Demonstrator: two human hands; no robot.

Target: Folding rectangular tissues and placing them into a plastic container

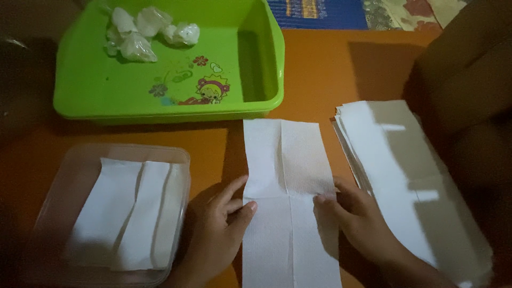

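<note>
A long white paper napkin [285,160] lies flat on the orange table [330,69], running from the middle down to the near edge. My left hand [218,224] rests at its left edge, fingertips touching the paper. My right hand [357,218] presses on its right edge at the same height. Both hands have fingers spread on the sheet and neither grips it.
A stack of white napkins [400,176] lies to the right. A clear plastic box [69,176] at the left holds folded napkins [128,213]. A green plastic tub [256,64] at the back holds small clear wrapped bundles [141,32]. A brown cardboard shape [469,80] stands far right.
</note>
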